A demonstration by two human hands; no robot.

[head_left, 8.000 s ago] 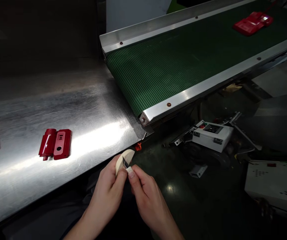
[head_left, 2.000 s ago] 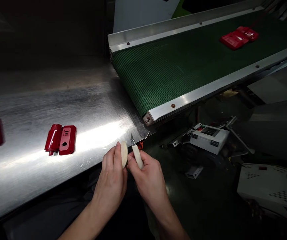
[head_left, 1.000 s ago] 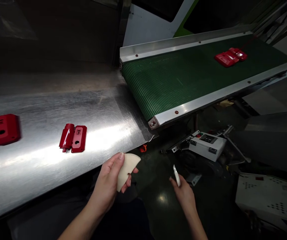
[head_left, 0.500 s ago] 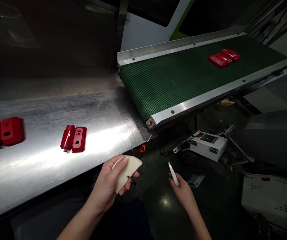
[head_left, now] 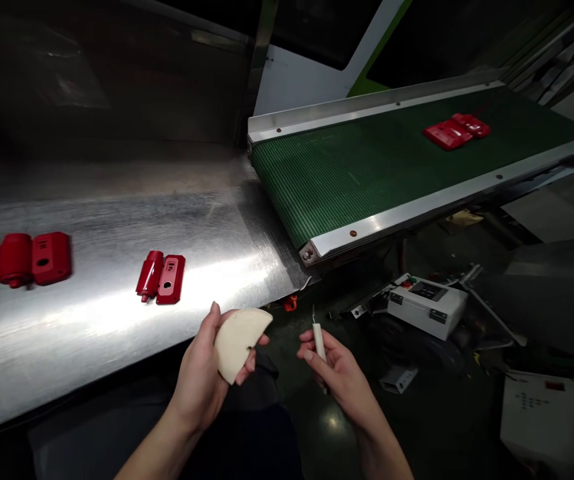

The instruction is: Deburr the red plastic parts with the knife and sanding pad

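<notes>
In my left hand (head_left: 201, 363) rests a cream half-round pad (head_left: 239, 343) with a small notch in its straight edge. My thumb lies along the pad's left side, and the fingertips curl out from behind it. A craft knife (head_left: 319, 340) with a white handle is gripped in my right hand (head_left: 339, 370), its thin blade pointing up. The two hands are apart, in front of the metal table's edge. Closest to my left hand on the table lies a red plastic part (head_left: 161, 277) in two joined halves. Another such red part (head_left: 34, 259) lies farther left.
A steel table (head_left: 91, 340) spans the left side. A green conveyor belt (head_left: 337, 167) meets it and carries more red plastic (head_left: 457, 130). Below right stand a white control box (head_left: 427, 307) and a pale perforated casing (head_left: 551, 420). An orange item (head_left: 291, 303) hangs beneath the table corner.
My right hand has come left, closer to the pad, and the knife's tilt has changed. My left thumb has slid off the pad's face to its side. The view has shifted slightly.
</notes>
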